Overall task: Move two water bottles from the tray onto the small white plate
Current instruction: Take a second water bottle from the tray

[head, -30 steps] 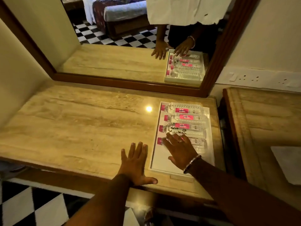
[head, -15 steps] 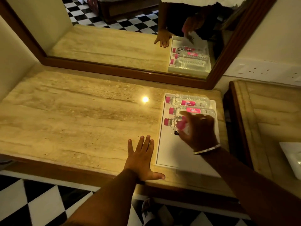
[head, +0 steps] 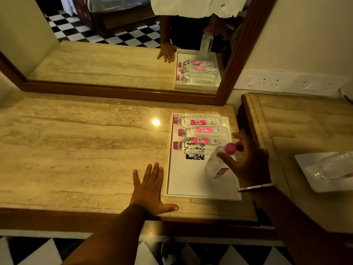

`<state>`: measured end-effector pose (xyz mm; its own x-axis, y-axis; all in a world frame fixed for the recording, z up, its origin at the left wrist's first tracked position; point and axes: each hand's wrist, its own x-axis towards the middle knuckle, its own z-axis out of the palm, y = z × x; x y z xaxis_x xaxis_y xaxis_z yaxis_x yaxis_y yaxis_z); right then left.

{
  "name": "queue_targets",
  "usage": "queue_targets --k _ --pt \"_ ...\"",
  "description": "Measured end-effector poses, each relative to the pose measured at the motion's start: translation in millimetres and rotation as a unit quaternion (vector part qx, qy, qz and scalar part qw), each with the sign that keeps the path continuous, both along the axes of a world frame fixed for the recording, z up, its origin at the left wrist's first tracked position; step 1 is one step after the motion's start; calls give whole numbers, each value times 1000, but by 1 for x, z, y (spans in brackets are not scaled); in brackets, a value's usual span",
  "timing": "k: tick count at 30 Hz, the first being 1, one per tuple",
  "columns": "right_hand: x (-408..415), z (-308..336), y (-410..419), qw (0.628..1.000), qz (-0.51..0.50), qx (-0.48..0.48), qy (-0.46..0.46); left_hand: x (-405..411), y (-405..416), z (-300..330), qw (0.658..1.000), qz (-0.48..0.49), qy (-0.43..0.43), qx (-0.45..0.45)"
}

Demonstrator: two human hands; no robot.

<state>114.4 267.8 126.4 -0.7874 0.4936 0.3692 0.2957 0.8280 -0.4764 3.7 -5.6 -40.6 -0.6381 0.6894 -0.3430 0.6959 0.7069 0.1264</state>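
Note:
A white tray (head: 188, 186) lies on the marble counter's right side. Three clear water bottles with pink caps and labels lie across its far half: the farthest (head: 198, 120), the middle one (head: 204, 131) and the nearest (head: 196, 145). My right hand (head: 248, 161) grips another pink-capped water bottle (head: 216, 165) by its neck, lifted upright and tilted over the tray's near right part. My left hand (head: 150, 186) rests flat on the counter, fingers spread, just left of the tray. The small white plate (head: 313, 180) sits on the side table at far right, with a blurred clear bottle (head: 332, 167) lying on it.
A wood-framed mirror (head: 122, 92) leans along the counter's back and reflects the tray and hands. A gap separates the counter from the side table (head: 305, 127). Wall sockets (head: 286, 82) sit behind it. Checkered floor lies below the counter's front edge.
My right hand closed on the nearest bottle, lifted it off the tray and carried it rightward, turning it upright. My left hand has stayed flat on the counter.

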Motion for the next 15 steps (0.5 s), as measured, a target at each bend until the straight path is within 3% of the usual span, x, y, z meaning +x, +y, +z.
queue_targets --k 8,12,15 --pt "26 15 8 998 3 31 50 0 3 9 1000 12 -12 -17" --pt "59 34 17 994 -24 12 107 -3 21 35 989 81 -76 93" --pt "87 54 32 991 -39 -12 129 5 55 59 996 25 -20 79"
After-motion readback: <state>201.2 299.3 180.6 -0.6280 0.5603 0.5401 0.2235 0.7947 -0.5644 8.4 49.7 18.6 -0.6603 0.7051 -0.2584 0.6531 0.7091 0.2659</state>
